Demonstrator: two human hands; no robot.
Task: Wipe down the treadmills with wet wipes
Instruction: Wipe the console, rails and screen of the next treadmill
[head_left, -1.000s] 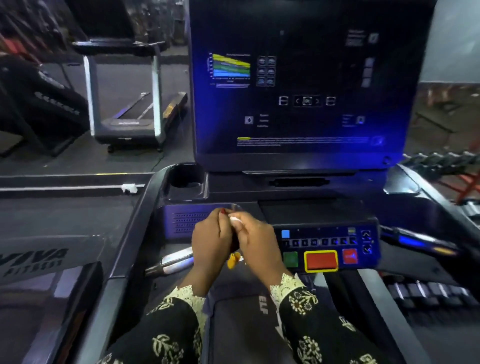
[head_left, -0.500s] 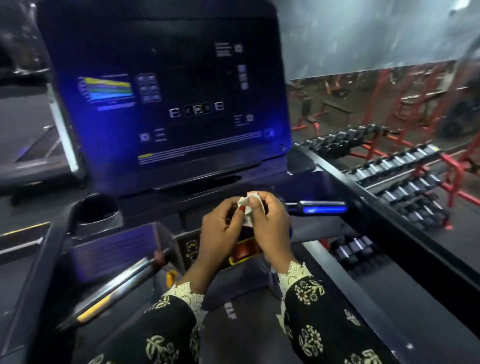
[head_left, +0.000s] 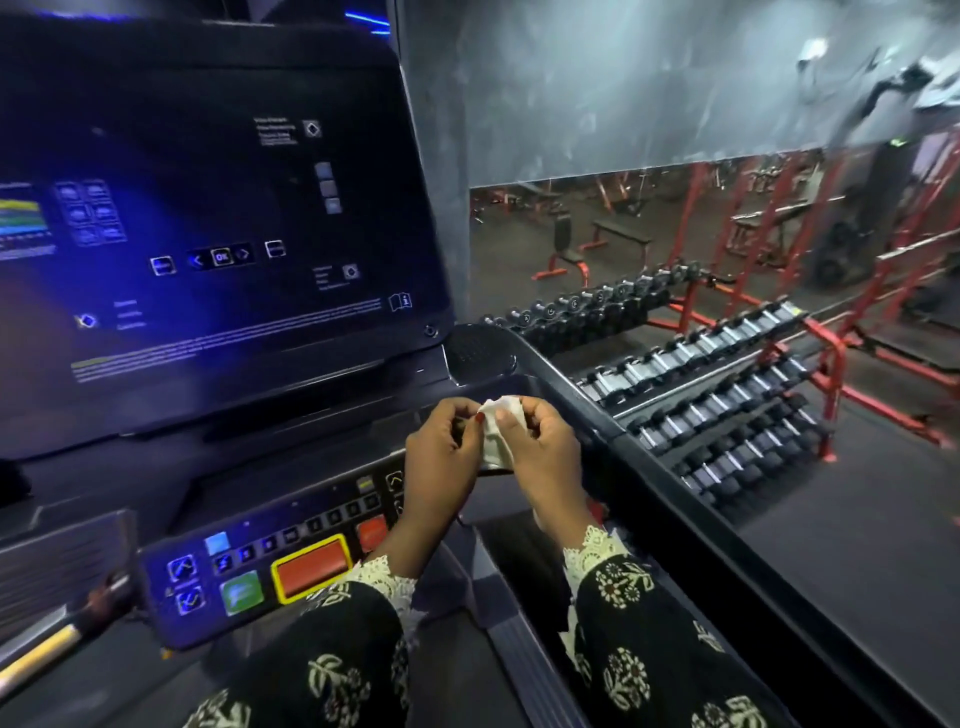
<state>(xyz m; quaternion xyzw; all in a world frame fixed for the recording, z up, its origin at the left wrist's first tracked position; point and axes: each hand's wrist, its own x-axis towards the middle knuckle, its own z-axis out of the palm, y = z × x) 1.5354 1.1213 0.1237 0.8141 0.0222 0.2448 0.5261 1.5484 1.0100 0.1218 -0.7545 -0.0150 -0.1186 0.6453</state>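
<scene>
Two hands (head_left: 441, 462), fingers (head_left: 511, 425) around wipe (head_left: 496, 444)

Single head camera looked forward and down, close above treadmill console (head_left: 270, 566), facing partly right toward dumbbells (head_left: 685, 353).

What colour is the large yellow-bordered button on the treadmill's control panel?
The button is red-orange; the head view, the only one, shows it clearly.

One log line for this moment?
left hand: pinches wet wipe | right hand: pinches wet wipe | console: below hands
</scene>
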